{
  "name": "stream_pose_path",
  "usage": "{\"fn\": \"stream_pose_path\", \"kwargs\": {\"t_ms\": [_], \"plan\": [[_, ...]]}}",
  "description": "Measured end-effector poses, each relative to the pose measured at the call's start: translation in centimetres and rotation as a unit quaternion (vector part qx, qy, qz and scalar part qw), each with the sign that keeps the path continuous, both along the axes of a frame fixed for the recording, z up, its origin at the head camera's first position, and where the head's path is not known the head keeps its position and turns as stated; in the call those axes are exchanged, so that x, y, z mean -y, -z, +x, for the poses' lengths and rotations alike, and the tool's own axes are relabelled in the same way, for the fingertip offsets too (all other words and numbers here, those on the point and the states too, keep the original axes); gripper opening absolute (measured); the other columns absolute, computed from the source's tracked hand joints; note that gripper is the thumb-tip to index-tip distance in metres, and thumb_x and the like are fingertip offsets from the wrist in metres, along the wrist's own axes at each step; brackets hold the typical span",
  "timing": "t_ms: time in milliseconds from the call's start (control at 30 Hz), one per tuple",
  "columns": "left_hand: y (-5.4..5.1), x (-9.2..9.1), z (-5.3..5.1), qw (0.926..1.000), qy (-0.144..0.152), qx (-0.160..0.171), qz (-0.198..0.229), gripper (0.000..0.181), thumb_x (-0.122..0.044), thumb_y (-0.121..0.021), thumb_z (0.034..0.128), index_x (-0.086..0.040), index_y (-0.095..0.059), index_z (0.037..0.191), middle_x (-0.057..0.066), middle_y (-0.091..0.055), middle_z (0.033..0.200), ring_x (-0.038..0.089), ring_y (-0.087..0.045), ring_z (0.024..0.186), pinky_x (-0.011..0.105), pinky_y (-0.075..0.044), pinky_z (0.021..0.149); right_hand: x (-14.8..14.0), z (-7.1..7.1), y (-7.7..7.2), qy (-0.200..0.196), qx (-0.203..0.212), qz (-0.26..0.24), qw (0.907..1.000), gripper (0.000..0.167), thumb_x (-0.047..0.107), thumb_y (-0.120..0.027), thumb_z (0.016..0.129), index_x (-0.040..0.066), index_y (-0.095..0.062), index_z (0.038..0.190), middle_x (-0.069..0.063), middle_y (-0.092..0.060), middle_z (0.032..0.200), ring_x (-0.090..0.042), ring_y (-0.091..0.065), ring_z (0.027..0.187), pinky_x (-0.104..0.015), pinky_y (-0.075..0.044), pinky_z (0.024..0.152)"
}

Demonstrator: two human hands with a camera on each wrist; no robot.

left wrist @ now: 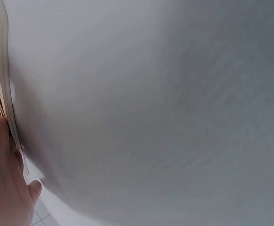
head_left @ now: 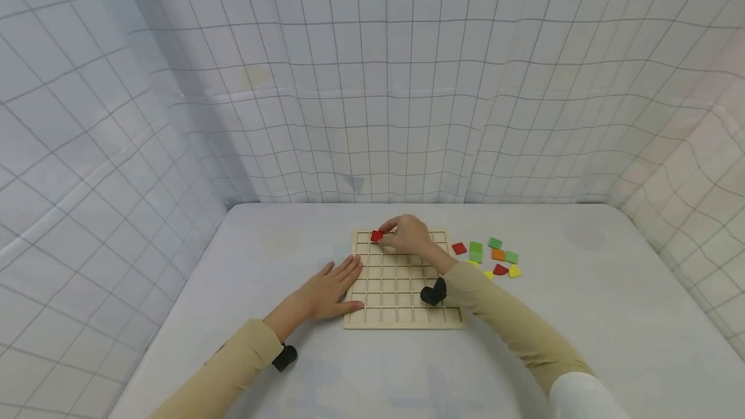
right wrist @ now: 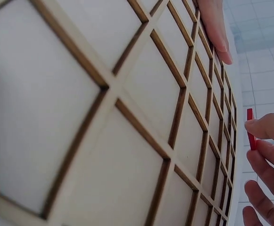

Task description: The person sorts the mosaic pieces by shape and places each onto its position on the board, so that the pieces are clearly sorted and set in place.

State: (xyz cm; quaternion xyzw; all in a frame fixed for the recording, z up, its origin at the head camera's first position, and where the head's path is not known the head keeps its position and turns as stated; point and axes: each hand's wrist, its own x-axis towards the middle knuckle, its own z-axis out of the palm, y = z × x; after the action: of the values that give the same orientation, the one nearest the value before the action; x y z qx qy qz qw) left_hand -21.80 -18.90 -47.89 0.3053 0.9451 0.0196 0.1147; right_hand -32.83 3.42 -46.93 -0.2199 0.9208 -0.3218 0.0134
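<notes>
A wooden grid board (head_left: 401,326) with square cells lies on the table. The right hand (head_left: 405,235) is over its far edge and pinches a red square tile (head_left: 377,236) near the far left cells. In the right wrist view the tile (right wrist: 251,129) is seen edge-on between thumb and fingers of the right hand (right wrist: 269,160), beside the board (right wrist: 113,89). The left hand (head_left: 328,291) rests with straight, spread fingers on the board's left edge. In the left wrist view the left hand (left wrist: 7,183) lies along the board's rim (left wrist: 4,61).
Right of the board lie several loose tiles: a red one (head_left: 459,248), green ones (head_left: 476,251), an orange one (head_left: 498,255), a red rounded one (head_left: 500,269) and yellow ones (head_left: 515,271). A white table (head_left: 582,315) carries everything, with gridded curtains (head_left: 384,83) behind and at the sides.
</notes>
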Motion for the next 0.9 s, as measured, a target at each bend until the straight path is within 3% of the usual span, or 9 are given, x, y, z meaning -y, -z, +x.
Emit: {"fn": "stream_pose_path", "kwargs": {"t_ms": [433, 900], "plan": [[0.0, 0.0, -0.2, 0.9999, 0.007, 0.005, -0.013, 0.086, -0.064, -0.035, 0.0957, -0.005, -0.012, 0.155, 0.01, -0.005, 0.163, 0.025, -0.007, 0.151, 0.054, -0.017, 0.118, 1.9, -0.4, 0.3, 0.002, 0.018, -0.013, 0.9998, 0.025, 0.026, -0.072, 0.085, 0.012, -0.075, 0.106, -0.002, -0.074, 0.104, -0.018, -0.069, 0.091, -0.029, -0.053, 0.073], [-0.2, 0.1, -0.2, 0.9999, 0.002, 0.013, -0.008, 0.087, -0.064, -0.037, 0.0949, -0.006, -0.011, 0.155, 0.008, -0.005, 0.163, 0.023, -0.006, 0.151, 0.053, -0.016, 0.119, 3.2, -0.5, 0.0, 0.006, 0.014, 0.011, 0.9998, 0.025, 0.023, -0.073, 0.085, 0.012, -0.075, 0.106, -0.003, -0.074, 0.105, -0.019, -0.068, 0.094, -0.033, -0.054, 0.08]]}}
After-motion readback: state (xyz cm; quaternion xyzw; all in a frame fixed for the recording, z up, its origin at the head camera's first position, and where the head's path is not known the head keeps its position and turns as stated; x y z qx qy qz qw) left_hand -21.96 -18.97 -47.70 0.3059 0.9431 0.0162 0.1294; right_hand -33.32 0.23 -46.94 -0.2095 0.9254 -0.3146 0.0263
